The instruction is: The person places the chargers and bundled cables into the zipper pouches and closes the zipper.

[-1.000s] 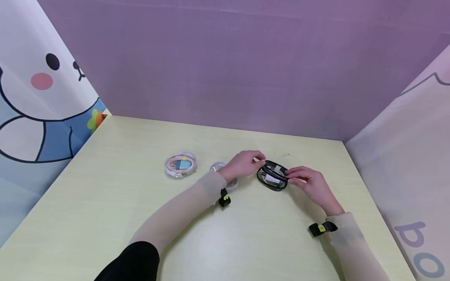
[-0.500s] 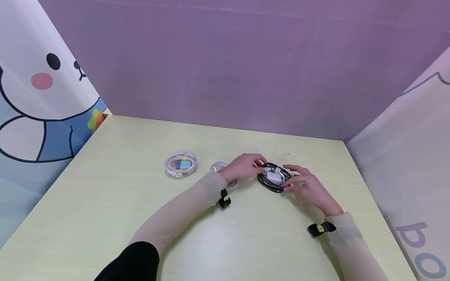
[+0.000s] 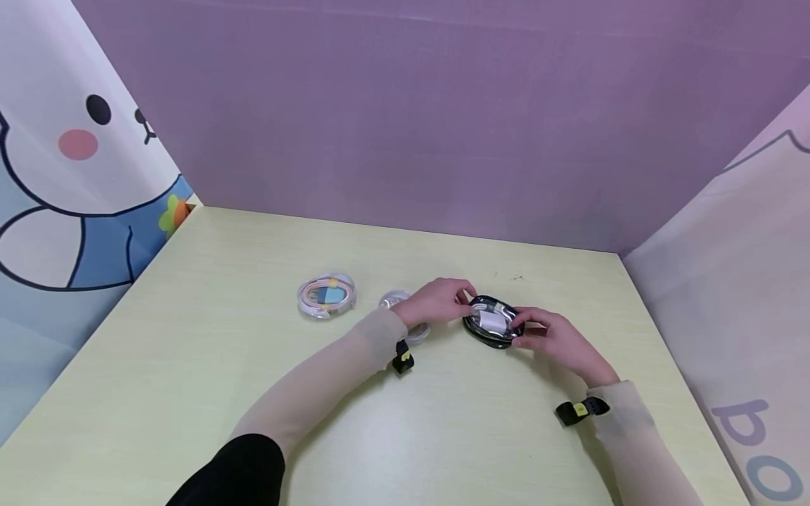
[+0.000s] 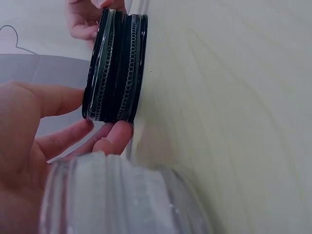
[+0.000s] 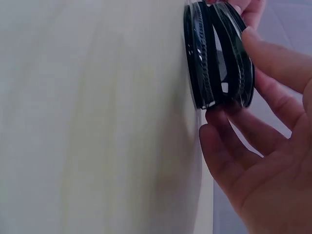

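A small round zippered case [image 3: 491,323] with clear faces and black trim lies on the table. A coiled white cable and a white block show through its top. My left hand [image 3: 436,301] grips its left edge, thumb above and fingers below in the left wrist view. My right hand [image 3: 558,342] holds the opposite edge between thumb and fingers. In the right wrist view, the zipper tracks of the zippered case [image 5: 199,63] stand apart, with something white inside. On the left hand's side, the two toothed tracks of the zippered case [image 4: 117,68] run close together.
A second clear round case [image 3: 418,334] lies partly hidden under my left wrist. Farther left sits a clear round case [image 3: 325,296] with a pink cable and a blue piece. A purple backdrop [image 3: 405,126] rises behind the table [image 3: 468,422].
The case's black-rimmed lid, raised a second ago, has come down over its contents. My right hand has shifted lower along the edge, its fingers spreading and then closing in again.
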Available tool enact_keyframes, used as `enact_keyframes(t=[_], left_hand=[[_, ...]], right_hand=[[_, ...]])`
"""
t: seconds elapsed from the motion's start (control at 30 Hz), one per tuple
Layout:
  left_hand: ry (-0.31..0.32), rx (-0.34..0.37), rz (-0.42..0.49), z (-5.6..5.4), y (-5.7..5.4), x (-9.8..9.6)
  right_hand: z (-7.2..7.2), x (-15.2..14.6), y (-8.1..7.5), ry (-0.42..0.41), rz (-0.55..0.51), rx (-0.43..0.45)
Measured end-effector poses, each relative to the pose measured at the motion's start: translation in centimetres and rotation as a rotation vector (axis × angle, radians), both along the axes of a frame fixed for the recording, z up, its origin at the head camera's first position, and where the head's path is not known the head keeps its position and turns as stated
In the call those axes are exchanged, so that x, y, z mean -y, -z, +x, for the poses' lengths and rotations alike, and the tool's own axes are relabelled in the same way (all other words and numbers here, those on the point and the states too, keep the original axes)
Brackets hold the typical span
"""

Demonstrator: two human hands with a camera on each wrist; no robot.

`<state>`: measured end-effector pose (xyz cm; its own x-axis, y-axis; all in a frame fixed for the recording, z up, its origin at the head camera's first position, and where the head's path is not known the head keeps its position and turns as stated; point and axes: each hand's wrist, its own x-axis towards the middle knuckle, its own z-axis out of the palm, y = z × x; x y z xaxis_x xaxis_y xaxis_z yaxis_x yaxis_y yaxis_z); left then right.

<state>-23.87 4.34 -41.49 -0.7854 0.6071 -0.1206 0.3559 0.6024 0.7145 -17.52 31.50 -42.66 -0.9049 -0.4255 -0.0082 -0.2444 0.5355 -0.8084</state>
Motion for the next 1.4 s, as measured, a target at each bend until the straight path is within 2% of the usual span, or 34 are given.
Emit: enact_keyframes(t=[0.1, 0.2, 0.4, 0.63, 0.73, 0.87, 0.93, 1.03, 1.13, 1.2, 1.27, 1.4], left_hand=[[-0.001, 0.008, -0.002, 0.1, -0.1, 0.1], [-0.003, 0.014, -0.004, 0.1, -0.1, 0.1], [0.002, 0.022, -0.010, 0.2, 0.0, 0.1], [0.012, 0.027, -0.045, 0.5, -0.3, 0.4], [0.027, -0.019, -0.090, 0.8, -0.5, 0.5], [0.101, -0.169, -0.155, 1.0, -0.5, 0.4], [0.166, -0.248, -0.165, 1.1, -0.5, 0.3], [0.280, -0.314, -0.153, 1.3, -0.5, 0.2], [0.375, -0.339, -0.149, 1.5, -0.5, 0.3], [0.416, -0.346, -0.155, 1.8, -0.4, 0.4], [0.436, -0.347, -0.153, 2.0, -0.3, 0.5], [0.428, -0.340, -0.148, 2.2, -0.4, 0.6]], right_hand=[[-0.2, -0.3, 0.2, 0.022, -0.057, 0.059], [-0.4, -0.5, 0.4, 0.039, -0.073, 0.072], [-0.5, -0.5, 0.4, 0.055, -0.040, 0.056], [-0.4, -0.4, 0.1, 0.071, -0.016, 0.084], [-0.4, -0.3, 0.1, 0.088, -0.014, 0.093], [-0.6, -0.2, 0.2, 0.093, -0.017, 0.097], [-0.7, -0.3, 0.2, 0.091, -0.027, 0.100], [-0.8, -0.2, 0.1, 0.093, -0.057, 0.112], [-0.8, -0.1, 0.0, 0.093, -0.093, 0.121], [-0.9, 0.1, -0.1, 0.101, -0.091, 0.119], [-1.0, 0.2, -0.1, 0.104, -0.072, 0.106], [-1.3, 0.5, 0.0, 0.111, 0.013, 0.077]])
